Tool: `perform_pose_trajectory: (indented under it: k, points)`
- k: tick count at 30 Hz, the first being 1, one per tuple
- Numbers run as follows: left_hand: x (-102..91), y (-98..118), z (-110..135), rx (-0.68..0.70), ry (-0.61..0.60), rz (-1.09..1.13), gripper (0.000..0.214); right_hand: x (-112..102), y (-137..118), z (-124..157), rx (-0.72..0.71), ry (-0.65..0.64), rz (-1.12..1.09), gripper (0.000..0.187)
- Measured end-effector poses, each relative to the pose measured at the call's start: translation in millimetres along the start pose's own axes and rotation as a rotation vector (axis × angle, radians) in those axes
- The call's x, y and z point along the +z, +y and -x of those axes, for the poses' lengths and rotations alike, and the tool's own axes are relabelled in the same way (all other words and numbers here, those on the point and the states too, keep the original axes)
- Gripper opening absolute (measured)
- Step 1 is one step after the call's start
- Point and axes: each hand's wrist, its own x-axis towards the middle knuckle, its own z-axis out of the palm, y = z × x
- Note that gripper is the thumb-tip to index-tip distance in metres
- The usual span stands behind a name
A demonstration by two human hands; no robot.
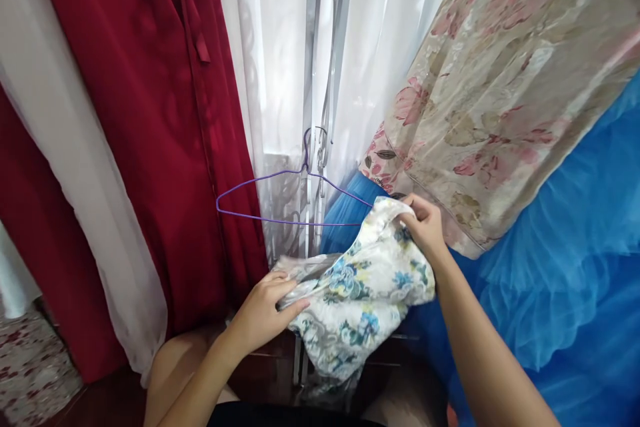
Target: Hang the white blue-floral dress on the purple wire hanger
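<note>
A white garment with blue and yellow flowers (350,293) hangs between my two hands. My right hand (423,220) pinches its upper right part, which covers the right end of a purple wire hanger (265,219). My left hand (267,307) grips the garment's left edge, thumb on top and fingers partly hidden by the cloth. The hanger's left end is bare, and its hook (307,140) points up in front of metal bars. What kind of garment it is, I cannot tell for sure.
Long red cloth (150,113) and sheer white curtains (275,47) hang at the left and behind. At the right hang a beige floral garment (500,113) and a ruffled blue tulle garment (540,280). Grey metal bars (311,47) stand upright behind the hanger.
</note>
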Motion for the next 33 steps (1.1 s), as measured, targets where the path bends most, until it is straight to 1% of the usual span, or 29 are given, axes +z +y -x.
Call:
perform_pose_trajectory:
  k: [1,2,4,6,8,9,10,12,15,16,17,18,19,20,21,22,23,25,26,27,28,30,31,32,33]
  points:
    - [-8.6,1,-4,0.013,0.024,-0.017,0.026,6,8,-18,0.019,0.034,-0.025,0.019]
    - [-16.6,3,-8,0.026,0.038,-0.029,0.027,14,15,-35,0.070,0.019,-0.047,0.024]
    - [-31.0,8,-12,0.051,0.059,-0.042,0.028,34,24,-59,0.208,-0.114,-0.078,0.036]
    - [-44.4,11,-12,0.048,0.093,-0.057,0.029,56,27,-70,0.316,-0.276,-0.094,0.049]
    - [-58.6,7,-11,0.005,0.126,-0.082,0.028,75,23,-69,0.385,-0.400,-0.140,0.055]
    - [-66.3,1,-9,-0.025,0.136,-0.106,0.028,81,20,-65,0.424,-0.450,-0.195,0.055]
    - [-74.6,-8,-7,-0.048,0.128,-0.137,0.029,84,17,-60,0.465,-0.494,-0.265,0.054]
    - [-92.8,-34,-4,-0.046,0.068,-0.218,0.028,84,9,-49,0.545,-0.564,-0.415,0.047]
    - [-121.9,-86,-5,0.011,-0.086,-0.372,0.025,74,-4,-37,0.630,-0.648,-0.514,0.037]
    - [-131.8,-104,-8,0.006,-0.113,-0.419,0.023,71,-7,-34,0.652,-0.668,-0.523,0.034]
    - [-141.7,-120,-12,-0.019,-0.107,-0.455,0.022,69,-10,-33,0.671,-0.682,-0.527,0.032]
    - [-151.5,-133,-19,-0.057,-0.075,-0.479,0.023,68,-13,-33,0.689,-0.689,-0.529,0.031]
    - [-161.1,-143,-27,-0.097,-0.016,-0.488,0.026,67,-15,-33,0.704,-0.690,-0.530,0.028]
    - [-170.2,-148,-36,-0.119,0.057,-0.481,0.028,68,-17,-33,0.719,-0.684,-0.529,0.026]
    - [-178.2,-148,-48,-0.120,0.134,-0.461,0.031,68,-19,-34,0.737,-0.672,-0.527,0.024]
    - [-184.7,-144,-60,-0.101,0.214,-0.425,0.033,69,-20,-35,0.764,-0.656,-0.524,0.022]
    - [-189.2,-136,-73,-0.069,0.292,-0.373,0.034,71,-21,-35,0.804,-0.640,-0.525,0.022]
    - [-191.4,-115,-99,-0.007,0.413,-0.217,0.031,73,-24,-35,0.913,-0.624,-0.545,0.026]
    - [-189.4,-103,-111,0.004,0.442,-0.123,0.030,74,-25,-34,0.967,-0.627,-0.562,0.029]
    - [-185.9,-92,-121,-0.002,0.441,-0.039,0.031,74,-26,-33,1.004,-0.632,-0.584,0.032]
    - [-181.7,-83,-129,-0.027,0.434,0.020,0.038,73,-26,-31,1.019,-0.635,-0.611,0.034]
    - [-173.2,-69,-137,-0.116,0.446,0.039,0.057,68,-21,-24,0.977,-0.626,-0.644,0.039]
    - [-169.5,-65,-137,-0.157,0.483,0.011,0.062,64,-17,-19,0.932,-0.611,-0.645,0.043]
    - [-166.2,-61,-135,-0.176,0.525,-0.021,0.059,58,-10,-12,0.883,-0.587,-0.634,0.048]
    - [-163.2,-58,-130,-0.165,0.547,-0.048,0.049,52,-2,-3,0.836,-0.554,-0.614,0.054]
